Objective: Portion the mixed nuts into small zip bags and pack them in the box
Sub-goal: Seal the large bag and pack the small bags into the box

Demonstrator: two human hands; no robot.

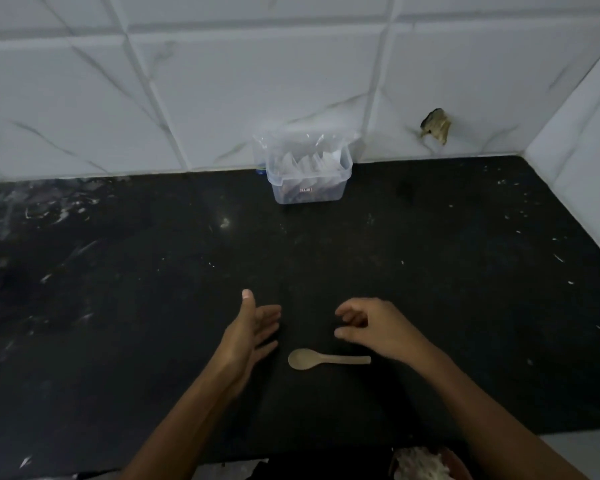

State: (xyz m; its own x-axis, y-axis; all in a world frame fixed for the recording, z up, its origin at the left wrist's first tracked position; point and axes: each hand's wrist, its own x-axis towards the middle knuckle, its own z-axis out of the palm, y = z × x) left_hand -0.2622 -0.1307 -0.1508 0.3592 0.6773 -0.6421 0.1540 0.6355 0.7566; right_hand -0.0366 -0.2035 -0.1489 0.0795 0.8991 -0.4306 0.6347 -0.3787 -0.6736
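Note:
A clear plastic box (340, 188) stands at the back of the black counter, against the tiled wall. Several small zip bags (309, 162) stick up out of it, with dark contents low inside. A pale wooden spoon (326, 359) lies flat near the front, bowl to the left. My left hand (250, 332) hovers just left of the spoon, palm turned inward, fingers spread, holding nothing. My right hand (367, 329) hovers above the spoon's handle end, fingers loosely curled and apart, holding nothing.
The black counter (118, 289) is speckled with white marks. White marble-look tiles form the back wall and a side wall (582, 161) at the right. A broken hole (436, 126) shows in the back wall. A brownish bowl (426, 464) sits below the counter's front edge.

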